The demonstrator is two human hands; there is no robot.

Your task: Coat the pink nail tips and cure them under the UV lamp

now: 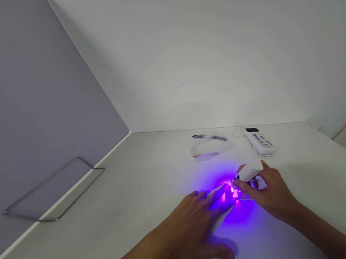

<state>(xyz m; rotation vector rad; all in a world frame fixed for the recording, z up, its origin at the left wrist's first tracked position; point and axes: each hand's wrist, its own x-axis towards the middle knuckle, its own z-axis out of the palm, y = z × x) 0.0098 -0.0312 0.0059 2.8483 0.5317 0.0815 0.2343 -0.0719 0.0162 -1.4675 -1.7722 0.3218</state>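
Note:
My left hand [195, 223] lies flat on the white table [141, 180], fingers stretched out and apart, holding nothing. My right hand [269, 191] is closed round a small white lamp [248, 172] and points it down at the fingertips of my left hand. The lamp throws a bright violet glow [234, 198] over those fingertips and the table under them. A thin white cable runs back from the lamp toward a white power bank [259, 140].
Behind the hands lie a clear plastic bag with small tools in it [206, 146] and the power bank with a printed label. A bent metal wire frame [55, 190] stands against the grey left wall. A white wall closes the back.

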